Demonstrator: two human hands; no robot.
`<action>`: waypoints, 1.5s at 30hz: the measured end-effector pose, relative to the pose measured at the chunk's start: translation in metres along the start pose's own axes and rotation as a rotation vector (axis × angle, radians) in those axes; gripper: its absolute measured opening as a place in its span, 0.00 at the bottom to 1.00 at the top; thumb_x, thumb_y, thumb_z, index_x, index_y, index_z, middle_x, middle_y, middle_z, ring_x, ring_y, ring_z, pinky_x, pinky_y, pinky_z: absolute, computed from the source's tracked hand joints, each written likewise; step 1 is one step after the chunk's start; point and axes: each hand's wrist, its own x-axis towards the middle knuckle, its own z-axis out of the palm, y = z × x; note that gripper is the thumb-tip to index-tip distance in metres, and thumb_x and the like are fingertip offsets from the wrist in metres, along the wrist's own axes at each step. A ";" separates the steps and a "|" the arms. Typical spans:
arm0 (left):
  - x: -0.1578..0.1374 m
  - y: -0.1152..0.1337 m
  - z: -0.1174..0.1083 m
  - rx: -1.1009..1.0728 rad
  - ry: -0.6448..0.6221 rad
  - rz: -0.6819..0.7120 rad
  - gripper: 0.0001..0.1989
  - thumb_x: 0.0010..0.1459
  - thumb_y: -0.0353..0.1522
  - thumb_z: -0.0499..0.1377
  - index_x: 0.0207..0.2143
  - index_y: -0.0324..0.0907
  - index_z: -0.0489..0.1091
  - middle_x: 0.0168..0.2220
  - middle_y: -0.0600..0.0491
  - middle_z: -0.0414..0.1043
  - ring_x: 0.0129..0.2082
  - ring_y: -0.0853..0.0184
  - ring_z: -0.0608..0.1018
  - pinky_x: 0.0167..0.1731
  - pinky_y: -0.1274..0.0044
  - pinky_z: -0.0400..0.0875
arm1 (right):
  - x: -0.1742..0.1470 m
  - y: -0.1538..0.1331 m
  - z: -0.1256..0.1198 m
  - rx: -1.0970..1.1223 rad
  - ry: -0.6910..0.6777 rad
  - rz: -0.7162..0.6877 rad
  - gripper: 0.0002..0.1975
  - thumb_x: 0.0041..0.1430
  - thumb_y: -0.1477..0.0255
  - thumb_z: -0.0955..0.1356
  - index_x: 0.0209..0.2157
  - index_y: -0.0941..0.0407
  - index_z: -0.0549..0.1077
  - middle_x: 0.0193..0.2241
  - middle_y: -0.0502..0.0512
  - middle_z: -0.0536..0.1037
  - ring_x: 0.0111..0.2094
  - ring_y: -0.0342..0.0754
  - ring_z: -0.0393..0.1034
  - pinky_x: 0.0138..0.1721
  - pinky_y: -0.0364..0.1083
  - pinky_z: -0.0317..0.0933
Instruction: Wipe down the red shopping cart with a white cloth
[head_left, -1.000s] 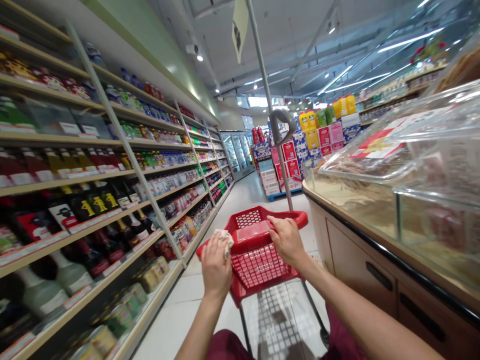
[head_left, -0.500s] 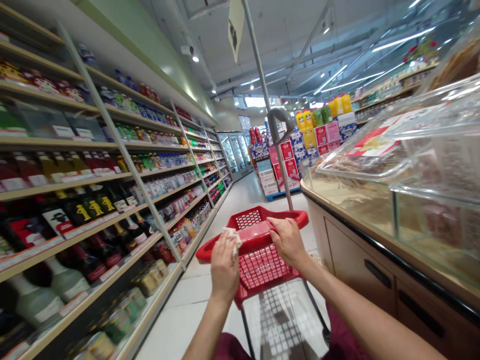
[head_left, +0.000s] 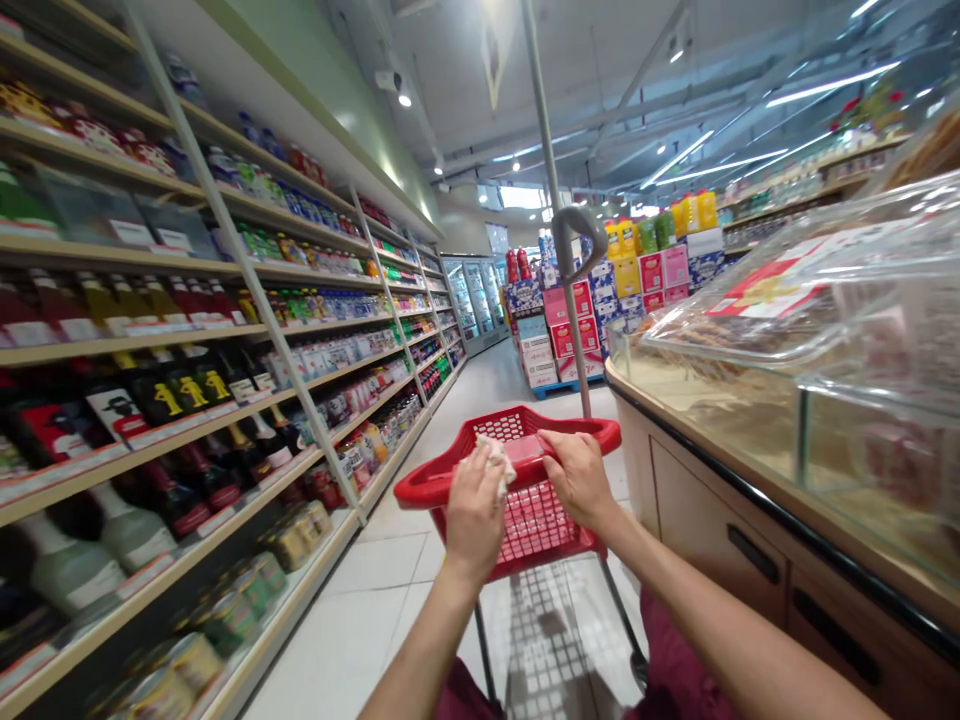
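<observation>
Red plastic shopping cart (head_left: 532,525) held at its handle, crumpled whitish cloth (head_left: 499,460) against the bar

The cart stood in the lower middle of the frame, on thin dark legs above white floor tiles (head_left: 405,560). The bare left hand (head_left: 478,510) lay palm down near the middle of the smooth red handle (head_left: 529,468), fingers bent together over the cloth, which stuck out past the fingertips; how firmly they squeezed it could not be told. Just beside it, toward the right of the frame, the bare right hand (head_left: 579,475) was curled over the same handle, fingers closed on the bar, the underside of the grip hidden.

A grey metal pole (head_left: 551,150) with a looped grip (head_left: 562,240) ran to the top edge. Tall pale-wood shelves (head_left: 150,341), packed with bottles and cans, filled the left side. At lower right stood a curved brown wooden counter (head_left: 690,500) with a black rim, clear plastic packages (head_left: 795,295) above it. Beyond the cart, right of centre, colourful cardboard boxes (head_left: 574,335) were stacked on a blue pallet (head_left: 559,389).
</observation>
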 end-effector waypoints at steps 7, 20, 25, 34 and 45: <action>-0.011 -0.036 -0.017 0.091 0.015 -0.118 0.14 0.55 0.29 0.48 0.44 0.43 0.65 0.48 0.47 0.66 0.51 0.61 0.65 0.50 0.61 0.57 | 0.002 0.001 -0.004 0.026 -0.036 -0.029 0.16 0.58 0.70 0.55 0.46 0.58 0.64 0.40 0.57 0.73 0.40 0.48 0.64 0.44 0.50 0.50; -0.012 -0.035 -0.014 0.055 0.028 -0.084 0.14 0.56 0.29 0.48 0.44 0.42 0.65 0.50 0.46 0.64 0.52 0.61 0.64 0.51 0.61 0.58 | -0.001 0.000 -0.005 0.016 -0.029 -0.048 0.16 0.59 0.71 0.56 0.46 0.58 0.64 0.41 0.56 0.72 0.41 0.48 0.64 0.45 0.50 0.50; -0.002 -0.014 -0.006 0.010 0.014 -0.071 0.14 0.56 0.29 0.47 0.44 0.41 0.66 0.51 0.46 0.63 0.52 0.62 0.64 0.50 0.63 0.61 | -0.002 -0.003 0.000 -0.011 0.037 -0.002 0.16 0.58 0.71 0.56 0.46 0.58 0.64 0.40 0.56 0.73 0.41 0.48 0.65 0.45 0.50 0.49; -0.006 -0.034 -0.015 0.062 0.007 -0.122 0.13 0.56 0.30 0.48 0.42 0.43 0.66 0.47 0.48 0.68 0.49 0.62 0.67 0.50 0.60 0.57 | -0.004 0.000 -0.007 -0.020 -0.009 -0.030 0.16 0.58 0.71 0.56 0.46 0.58 0.64 0.41 0.56 0.72 0.41 0.48 0.64 0.45 0.50 0.50; 0.005 -0.004 -0.003 0.048 -0.074 -0.029 0.15 0.55 0.29 0.47 0.44 0.44 0.65 0.51 0.47 0.64 0.51 0.62 0.66 0.51 0.59 0.53 | -0.005 -0.004 -0.008 -0.040 -0.029 -0.049 0.16 0.58 0.71 0.56 0.47 0.56 0.63 0.41 0.55 0.72 0.42 0.48 0.64 0.46 0.50 0.49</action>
